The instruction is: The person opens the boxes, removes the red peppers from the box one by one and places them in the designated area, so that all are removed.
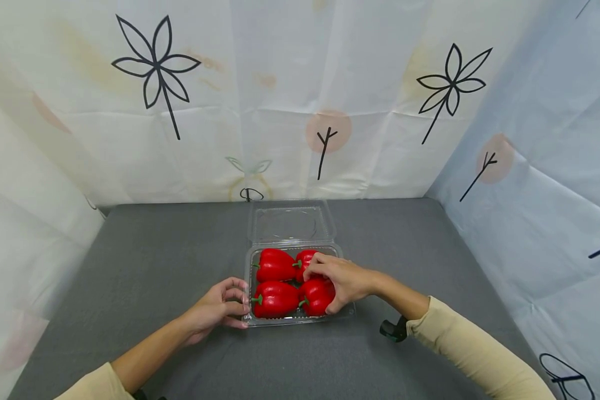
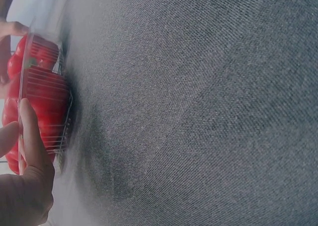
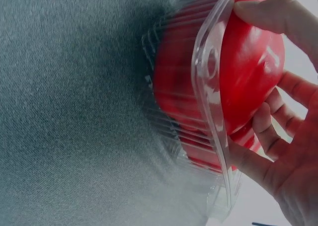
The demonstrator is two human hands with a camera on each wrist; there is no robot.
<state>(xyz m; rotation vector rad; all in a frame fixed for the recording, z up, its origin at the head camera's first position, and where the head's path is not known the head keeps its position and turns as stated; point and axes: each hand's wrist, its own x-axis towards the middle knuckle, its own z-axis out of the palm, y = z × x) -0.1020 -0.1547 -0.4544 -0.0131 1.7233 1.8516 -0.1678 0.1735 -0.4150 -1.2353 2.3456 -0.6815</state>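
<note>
Several red bell peppers with green stems sit in two rows in a clear plastic container, its hinged lid laid back behind it. My right hand holds the front right bell pepper, thumb on its near side and fingers over its far side. In the right wrist view that bell pepper rises above the rim. On the other side, my left hand pinches the container's left rim between thumb and fingers. The back right bell pepper is partly hidden by my right fingers.
A dark grey cloth covers the table. White printed fabric hangs behind it, with more fabric along the left and right sides. A black strap with a small device is on my right wrist.
</note>
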